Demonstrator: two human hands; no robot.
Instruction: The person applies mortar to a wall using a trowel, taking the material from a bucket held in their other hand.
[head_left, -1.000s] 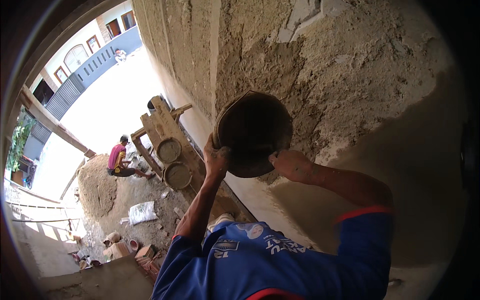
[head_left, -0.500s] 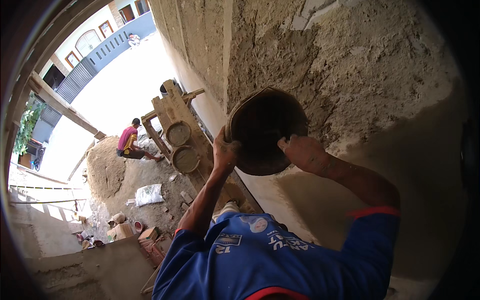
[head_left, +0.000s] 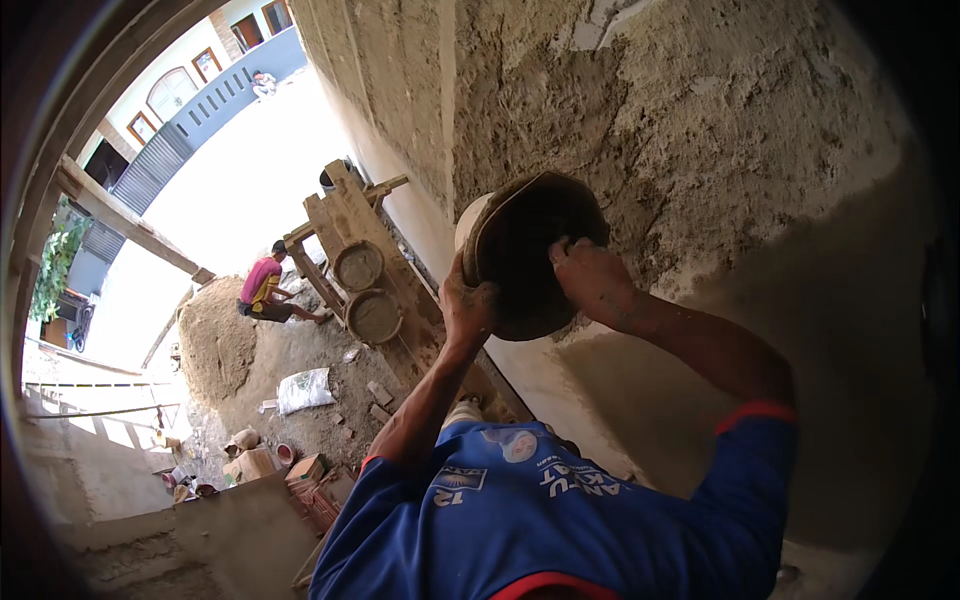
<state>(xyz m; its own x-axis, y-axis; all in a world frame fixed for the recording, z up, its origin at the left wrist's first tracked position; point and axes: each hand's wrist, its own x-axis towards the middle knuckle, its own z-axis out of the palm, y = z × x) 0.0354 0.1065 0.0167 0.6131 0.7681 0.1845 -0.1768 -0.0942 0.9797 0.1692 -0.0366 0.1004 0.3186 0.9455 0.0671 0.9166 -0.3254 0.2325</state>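
My left hand (head_left: 468, 300) grips the side of a dark-lined bucket (head_left: 515, 195) with a pale outer wall, held tilted with its mouth toward me in front of a rough, mortar-coated wall (head_left: 680, 140). My right hand (head_left: 590, 275) has its fingers closed inside the bucket's mouth; whether they hold a tool or part of the bucket is hidden in the dark. Below, to my left, two round tubs of wet grey mortar (head_left: 357, 266) rest on wooden planks (head_left: 418, 330).
A person in a maroon shirt (head_left: 262, 280) crouches beside a sand pile (head_left: 212, 340). A white sack (head_left: 302, 390) and rubble lie on the ground. A wooden beam (head_left: 130, 215) spans the left side. Another person (head_left: 263, 85) is far off by a blue wall. Smoother plaster (head_left: 760, 400) covers the lower right wall.
The bucket has tilted, showing more of its pale outside. My right hand has moved up and deeper into its mouth; my left hand has shifted slightly right.
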